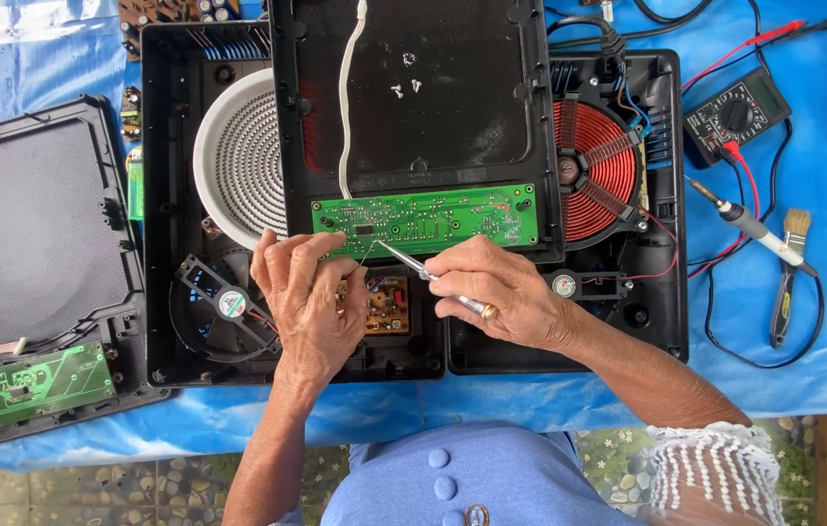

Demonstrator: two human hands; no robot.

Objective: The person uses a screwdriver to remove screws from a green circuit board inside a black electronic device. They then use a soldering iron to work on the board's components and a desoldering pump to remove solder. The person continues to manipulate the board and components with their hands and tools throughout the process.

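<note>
A long green circuit board lies along the near edge of a black panel laid over an opened twin cooktop. My left hand rests its fingertips on the board's left lower edge. My right hand grips thin metal tweezers, whose tip touches the board's lower edge near the left hand. A white cable runs up the panel from the board.
Inside the cooktop are a white round heater, a red coil, a fan and a small brown board. A second black panel with a green board lies left. A multimeter, soldering iron and brush lie right.
</note>
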